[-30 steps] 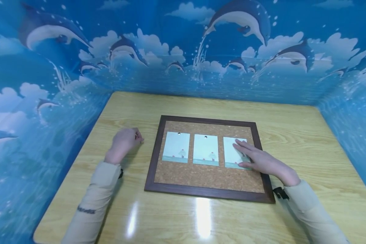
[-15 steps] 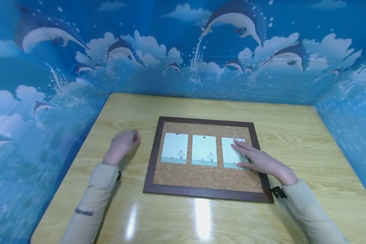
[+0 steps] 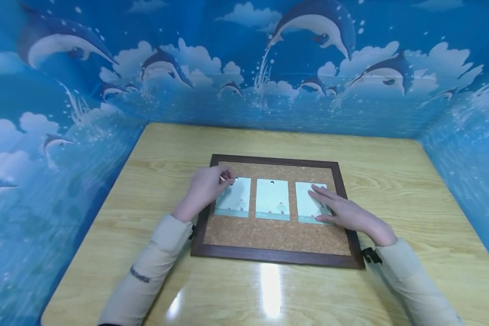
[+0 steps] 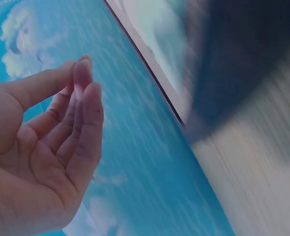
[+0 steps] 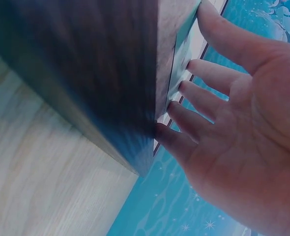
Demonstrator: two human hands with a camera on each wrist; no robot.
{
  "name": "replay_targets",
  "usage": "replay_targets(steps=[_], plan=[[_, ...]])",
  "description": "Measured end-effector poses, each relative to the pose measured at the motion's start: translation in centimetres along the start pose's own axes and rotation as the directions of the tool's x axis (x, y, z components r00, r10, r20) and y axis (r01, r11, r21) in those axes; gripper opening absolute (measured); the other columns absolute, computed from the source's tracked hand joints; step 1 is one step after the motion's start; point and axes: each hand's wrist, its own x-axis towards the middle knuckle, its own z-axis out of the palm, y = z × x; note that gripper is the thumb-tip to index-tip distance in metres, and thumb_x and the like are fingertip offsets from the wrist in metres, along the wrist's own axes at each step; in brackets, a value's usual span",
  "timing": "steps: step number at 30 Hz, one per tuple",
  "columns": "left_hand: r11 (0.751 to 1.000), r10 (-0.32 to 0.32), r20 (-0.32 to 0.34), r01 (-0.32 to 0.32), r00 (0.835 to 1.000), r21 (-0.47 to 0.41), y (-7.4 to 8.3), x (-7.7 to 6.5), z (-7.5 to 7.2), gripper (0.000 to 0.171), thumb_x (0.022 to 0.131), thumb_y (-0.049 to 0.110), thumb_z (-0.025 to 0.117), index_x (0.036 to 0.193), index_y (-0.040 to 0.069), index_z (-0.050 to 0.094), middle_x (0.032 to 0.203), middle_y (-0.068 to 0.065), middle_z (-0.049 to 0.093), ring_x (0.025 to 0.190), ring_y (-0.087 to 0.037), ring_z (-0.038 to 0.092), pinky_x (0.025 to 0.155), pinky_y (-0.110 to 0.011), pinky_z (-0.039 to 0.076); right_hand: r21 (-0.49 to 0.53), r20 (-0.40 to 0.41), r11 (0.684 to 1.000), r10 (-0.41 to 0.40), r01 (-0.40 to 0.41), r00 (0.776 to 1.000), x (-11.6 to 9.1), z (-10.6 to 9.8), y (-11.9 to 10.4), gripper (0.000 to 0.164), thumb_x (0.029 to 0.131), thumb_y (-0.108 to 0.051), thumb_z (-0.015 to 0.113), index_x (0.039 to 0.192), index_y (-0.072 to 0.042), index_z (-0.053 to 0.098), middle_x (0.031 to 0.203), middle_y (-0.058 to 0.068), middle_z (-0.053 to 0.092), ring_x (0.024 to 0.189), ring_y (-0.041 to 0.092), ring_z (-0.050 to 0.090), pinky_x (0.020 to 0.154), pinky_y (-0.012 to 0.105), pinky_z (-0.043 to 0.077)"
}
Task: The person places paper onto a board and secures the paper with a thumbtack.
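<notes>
A framed cork board point(image 3: 277, 235) lies on the table with three pale cards in a row. My left hand point(image 3: 205, 185) is over the upper left of the left card point(image 3: 238, 199). Its thumb and index fingertips meet in a pinch around what looks like a small tack, mostly hidden by the fingers point(image 4: 83, 73). Silvery tacks show at the top of the left card and of the middle card point(image 3: 272, 201). My right hand point(image 3: 346, 215) rests with spread, straight fingers on the right card point(image 3: 303, 201), covering its right side.
The board's dark wooden frame point(image 3: 277, 256) stands slightly raised from the wood-grain table point(image 3: 212, 285). Blue dolphin-print sheeting point(image 3: 244, 68) encloses the table at the back and sides.
My left hand has moved right from the table beside the board to above the left card. My right hand stays on the right card.
</notes>
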Motion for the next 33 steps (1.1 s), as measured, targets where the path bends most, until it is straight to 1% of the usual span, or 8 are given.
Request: replay_targets(steps=[6,11,15,20,22,26,29,33], plan=[[0.996,0.065,0.05,-0.062,0.997,-0.066,4.5,1.7,1.1,0.008,0.097,0.022,0.07,0.097,0.014,0.071,0.095,0.0,0.076,0.084,-0.013,0.071,0.068,-0.027,0.057,0.007,-0.001,1.0,-0.001,0.001,1.0,0.0,-0.1,-0.1,0.072,0.099,-0.027,0.067,0.157,-0.002,0.033,0.164,0.025,0.022,0.146,0.048,0.026,0.106,0.061,0.042],[0.984,0.145,0.084,-0.135,0.986,-0.113,8.1,3.0,1.8,0.009,0.098,0.024,0.069,0.098,0.016,0.071,0.094,0.002,0.077,0.081,-0.01,0.071,0.061,-0.022,0.053,-0.002,-0.001,1.0,0.007,-0.007,1.0,-0.1,-0.1,-0.1,0.071,0.099,-0.027,0.067,0.157,-0.002,0.034,0.164,0.026,0.02,0.142,0.049,0.036,0.102,0.059,0.047],[0.974,0.189,0.121,-0.171,0.975,-0.149,10.0,4.2,2.5,0.011,0.1,0.027,0.067,0.098,0.017,0.071,0.095,0.003,0.076,0.078,-0.007,0.069,0.059,-0.02,0.05,-0.005,0.007,1.0,0.022,-0.022,1.0,0.0,-0.1,-0.1,0.072,0.099,-0.03,0.066,0.157,-0.004,0.034,0.164,0.026,0.019,0.138,0.049,0.042,0.097,0.057,0.05],[0.965,0.213,0.155,-0.182,0.965,-0.191,11.7,5.9,3.7,0.01,0.101,0.027,0.065,0.099,0.02,0.071,0.095,0.007,0.075,0.074,-0.003,0.065,0.06,-0.02,0.05,0.008,0.021,0.999,0.034,-0.034,0.999,0.2,-0.2,-0.1,0.071,0.1,-0.032,0.064,0.158,-0.004,0.033,0.165,0.026,0.018,0.138,0.05,0.041,0.092,0.057,0.051],[0.957,0.218,0.164,-0.178,0.962,-0.227,12.2,6.6,4.3,0.008,0.101,0.027,0.066,0.098,0.021,0.07,0.094,0.007,0.075,0.073,-0.003,0.066,0.059,-0.02,0.05,0.013,0.025,0.999,0.031,-0.031,0.999,0.2,-0.3,0.0,0.071,0.1,-0.031,0.064,0.157,-0.004,0.033,0.165,0.026,0.018,0.138,0.05,0.041,0.088,0.053,0.052],[0.931,0.22,0.197,-0.146,0.955,-0.334,12.9,7.9,5.9,0.007,0.1,0.024,0.067,0.098,0.019,0.071,0.091,0.006,0.076,0.077,-0.012,0.072,0.057,-0.021,0.05,0.005,0.017,1.0,0.019,-0.019,1.0,0.2,-0.2,0.1,0.07,0.1,-0.033,0.065,0.157,-0.004,0.035,0.164,0.027,0.02,0.137,0.049,0.043,0.081,0.044,0.051],[0.919,0.201,0.229,-0.102,0.952,-0.381,13.2,8.8,7.0,0.008,0.099,0.022,0.068,0.099,0.016,0.072,0.088,0.005,0.076,0.082,-0.019,0.074,0.057,-0.022,0.05,-0.003,0.012,1.0,0.015,-0.015,1.0,0.1,-0.1,0.2,0.07,0.1,-0.032,0.065,0.157,-0.004,0.036,0.164,0.028,0.02,0.136,0.049,0.044,0.081,0.043,0.05],[0.929,0.15,0.264,-0.044,0.953,-0.367,13.3,10.1,8.5,0.01,0.099,0.023,0.068,0.1,0.016,0.074,0.087,0.004,0.077,0.083,-0.019,0.074,0.061,-0.022,0.051,-0.013,0.005,1.0,0.012,-0.012,1.0,0.1,-0.1,0.3,0.07,0.099,-0.031,0.066,0.157,-0.004,0.035,0.164,0.027,0.021,0.136,0.049,0.045,0.081,0.044,0.052]])
